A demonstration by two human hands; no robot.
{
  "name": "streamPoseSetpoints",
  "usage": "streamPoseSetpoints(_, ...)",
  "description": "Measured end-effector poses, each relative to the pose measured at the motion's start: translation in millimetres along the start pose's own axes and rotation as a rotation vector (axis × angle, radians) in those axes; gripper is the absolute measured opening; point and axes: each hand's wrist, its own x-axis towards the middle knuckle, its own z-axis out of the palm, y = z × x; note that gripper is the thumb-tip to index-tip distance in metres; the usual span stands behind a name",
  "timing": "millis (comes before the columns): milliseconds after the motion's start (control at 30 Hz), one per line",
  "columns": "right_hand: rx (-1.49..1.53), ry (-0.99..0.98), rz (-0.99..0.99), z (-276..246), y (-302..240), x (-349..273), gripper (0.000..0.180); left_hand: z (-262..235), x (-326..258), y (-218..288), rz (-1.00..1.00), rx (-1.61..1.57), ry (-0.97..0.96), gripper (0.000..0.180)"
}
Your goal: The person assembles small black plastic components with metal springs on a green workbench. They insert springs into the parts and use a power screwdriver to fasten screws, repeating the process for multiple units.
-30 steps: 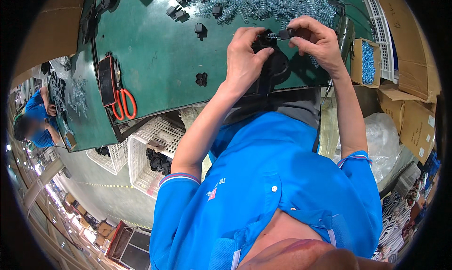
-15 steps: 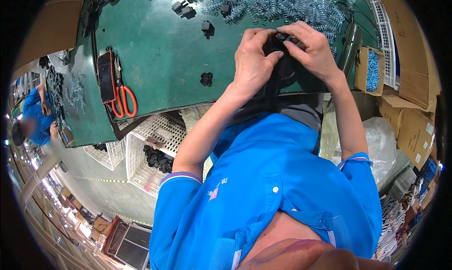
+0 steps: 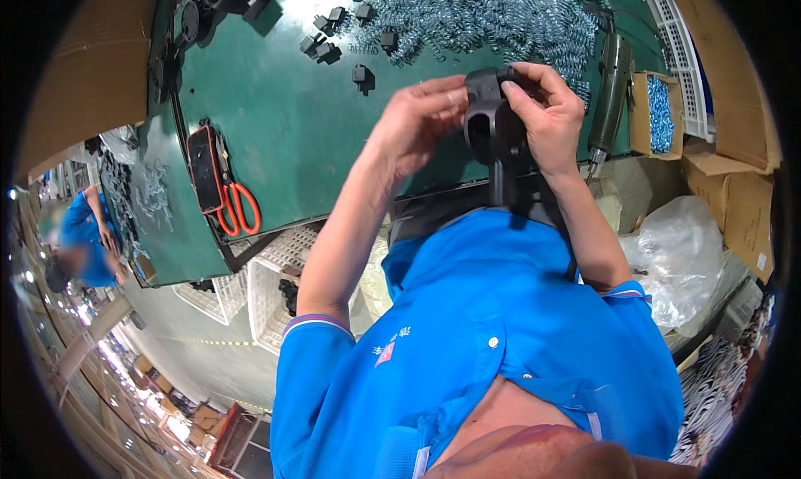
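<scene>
The right hand [image 3: 546, 120] has thumb and fingertips clamped on a smooth black part [image 3: 503, 128] with a round opening, the left hand's [image 3: 413, 127] blurred fingers beside it, contact impossible to tell, shiny coiled springs [image 3: 492, 20] heaped beyond both hands' fingers, white lettering [image 3: 404, 332] on the blue shirt [image 3: 467, 312] bodyward of them.

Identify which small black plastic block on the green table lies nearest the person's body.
The lone small black plastic block, lowest in the picture; the others lie farther up the green table.
</scene>
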Motion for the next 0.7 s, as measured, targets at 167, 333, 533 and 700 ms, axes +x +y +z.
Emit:
streamPoseSetpoints(167,0.232,0.016,0.101,-4.6,-4.5,-27.3,0.021,31.0,-24.9,-40.2,0.119,-0.076,-0.011,0.035)
streamPoseSetpoints(333,0.120,-0.092,0.002,-21.5,-18.4,-37.9,0.018,54.3,-41.7,-62.1,0.198,-0.264,0.000,0.052)
streamPoseSetpoints(533,0.106,-0.202,-0.022,-36.1,-22.9,-38.8,0.017,37.5,-42.6,-58.6,-0.008,-0.337,-0.179,0.050)
streamPoseSetpoints(700,-0.121,-0.053,-0.167,-29.9,-21.6,-49.5,0.016,60.7,-48.5,-57.3,0.236,-0.082,0.032,0.048)
